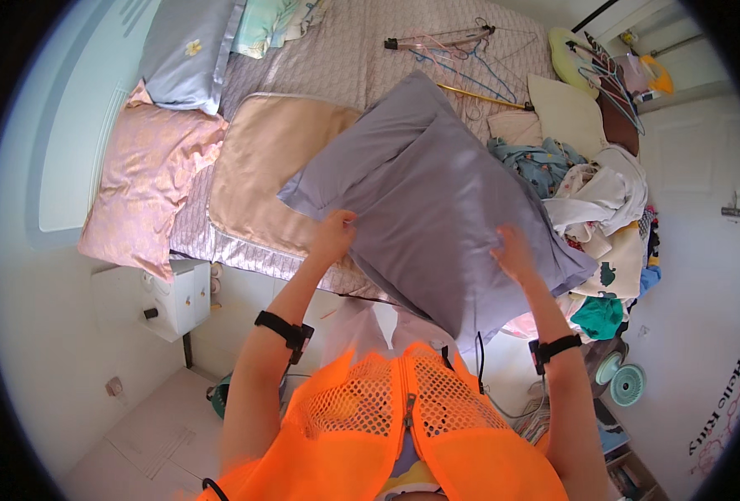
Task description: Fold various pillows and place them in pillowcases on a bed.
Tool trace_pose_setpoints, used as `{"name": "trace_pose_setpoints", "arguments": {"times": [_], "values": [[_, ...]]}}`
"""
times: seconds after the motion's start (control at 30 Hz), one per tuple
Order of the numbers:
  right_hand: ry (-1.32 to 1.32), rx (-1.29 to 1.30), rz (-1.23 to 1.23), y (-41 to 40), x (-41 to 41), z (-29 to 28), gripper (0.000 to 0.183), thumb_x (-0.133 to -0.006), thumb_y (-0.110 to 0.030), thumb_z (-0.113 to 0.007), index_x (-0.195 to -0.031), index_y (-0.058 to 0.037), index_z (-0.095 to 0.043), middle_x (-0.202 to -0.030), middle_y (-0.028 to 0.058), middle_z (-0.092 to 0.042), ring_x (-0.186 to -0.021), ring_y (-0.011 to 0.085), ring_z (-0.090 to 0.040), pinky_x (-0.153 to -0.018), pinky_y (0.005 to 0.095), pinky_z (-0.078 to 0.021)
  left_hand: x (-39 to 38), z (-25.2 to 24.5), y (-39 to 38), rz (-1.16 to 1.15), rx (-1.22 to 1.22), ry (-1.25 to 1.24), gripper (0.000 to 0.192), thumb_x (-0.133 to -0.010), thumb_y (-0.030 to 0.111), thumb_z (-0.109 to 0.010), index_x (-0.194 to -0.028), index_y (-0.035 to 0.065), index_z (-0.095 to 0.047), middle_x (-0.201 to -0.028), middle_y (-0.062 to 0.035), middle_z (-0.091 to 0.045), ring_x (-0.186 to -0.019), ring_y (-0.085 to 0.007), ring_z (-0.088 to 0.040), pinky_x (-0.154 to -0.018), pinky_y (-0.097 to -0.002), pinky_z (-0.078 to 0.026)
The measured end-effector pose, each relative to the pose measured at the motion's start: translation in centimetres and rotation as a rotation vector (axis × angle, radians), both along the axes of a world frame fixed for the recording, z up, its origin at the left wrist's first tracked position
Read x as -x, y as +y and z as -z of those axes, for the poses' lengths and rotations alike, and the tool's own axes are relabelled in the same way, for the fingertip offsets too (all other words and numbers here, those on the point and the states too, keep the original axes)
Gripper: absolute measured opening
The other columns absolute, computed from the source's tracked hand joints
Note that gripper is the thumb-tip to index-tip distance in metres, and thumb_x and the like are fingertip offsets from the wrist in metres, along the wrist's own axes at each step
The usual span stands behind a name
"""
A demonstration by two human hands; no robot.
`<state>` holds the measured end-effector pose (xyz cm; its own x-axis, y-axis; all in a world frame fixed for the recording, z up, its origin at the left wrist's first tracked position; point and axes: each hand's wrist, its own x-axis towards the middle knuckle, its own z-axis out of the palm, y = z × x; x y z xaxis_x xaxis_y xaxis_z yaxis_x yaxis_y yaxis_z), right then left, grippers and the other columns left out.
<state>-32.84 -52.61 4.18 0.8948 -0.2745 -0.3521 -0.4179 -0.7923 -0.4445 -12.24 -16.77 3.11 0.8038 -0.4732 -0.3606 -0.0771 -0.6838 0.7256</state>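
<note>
A large grey pillow [432, 206] in a smooth pillowcase lies diagonally at the bed's near edge, with its lower corner overhanging toward my legs. Loose folds run across its upper left part. At its left edge is my left hand [334, 237], fingers curled; whether they pinch the fabric is hard to make out. My right hand [515, 255], slightly blurred, is over the right half of the pillow with its fingers apart. Partly under the pillow is a tan pillow mat [270, 169] with a pale border.
A pink patterned pillow [151, 181] and a grey-blue pillow [185, 56] lie left on the quilted bedspread [338, 37]. Several clothes hangers [464, 56] rest behind. Heaped clothes [602, 194] flank the right side. Below stand a white cabinet [179, 300] and a green fan [627, 383].
</note>
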Motion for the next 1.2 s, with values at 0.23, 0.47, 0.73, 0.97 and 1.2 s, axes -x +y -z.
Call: {"name": "trace_pose_setpoints", "arguments": {"times": [0.23, 0.47, 0.73, 0.97, 1.2], "values": [[0.011, 0.067, 0.153, -1.1, -4.9, 2.9, 0.068, -0.07, -0.02, -0.071, -0.127, -0.0013, -0.04, -0.128, 0.0188, -0.043, -0.117, 0.0365, -0.041, -0.098, 0.0425, -0.0332, -2.1, 1.6, -3.1, -0.005, 0.068, -0.334, 0.035, -0.077, 0.009, -0.057, -0.111, 0.0016, -0.054, -0.111, -0.0164, -0.054, -0.102, -0.0328, -0.053, -0.085, -0.0386, -0.043], [0.053, 0.175, 0.161, 2.6, -5.0, 3.9, 0.078, -0.069, -0.023, -0.073, -0.13, 0.0047, -0.034, -0.133, 0.0247, -0.038, -0.121, 0.0386, -0.038, -0.102, 0.0427, -0.0304, -6.2, 0.6, -5.8, 0.166, -0.145, 0.151, 0.025, -0.075, 0.014, -0.064, -0.099, 0.0061, -0.062, -0.102, -0.0147, -0.058, -0.107, -0.0323, -0.049, -0.081, -0.0402, -0.041], [-0.067, 0.08, 0.05, 10.5, -12.9, 2.2, 0.109, -0.056, -0.033, -0.081, -0.14, -0.0018, -0.02, -0.14, 0.0286, -0.023, -0.13, 0.0436, -0.023, -0.106, 0.0484, -0.0224, -7.5, 8.9, 2.4, -0.49, -0.124, -0.584, 0.049, -0.069, 0.016, -0.074, -0.109, -0.001, -0.054, -0.108, -0.0165, -0.058, -0.095, -0.0304, -0.056, -0.08, -0.0367, -0.047], [0.081, 0.013, -0.036, 20.9, -17.2, 0.1, 0.12, -0.052, -0.037, -0.083, -0.142, -0.0038, -0.012, -0.144, 0.0278, -0.01, -0.132, 0.0473, -0.011, -0.105, 0.0555, -0.0171, -3.7, 7.3, 1.2, -0.864, 0.415, 0.914, 0.059, -0.066, 0.027, -0.075, -0.107, -0.0091, -0.053, -0.101, -0.0142, -0.06, -0.088, -0.0224, -0.059, -0.078, -0.0348, -0.048], [-0.266, -0.242, 0.454, 13.6, -13.3, -0.2, 0.063, -0.068, -0.012, -0.065, -0.125, 0.0032, -0.044, -0.125, 0.0183, -0.049, -0.117, 0.0267, -0.047, -0.098, 0.0361, -0.0362, -0.2, -4.0, -8.8, -0.243, 0.432, 0.521, 0.042, -0.076, 0.021, -0.066, -0.109, -0.0017, -0.055, -0.097, -0.0157, -0.063, -0.087, -0.0271, -0.062, -0.077, -0.0339, -0.049]]}}
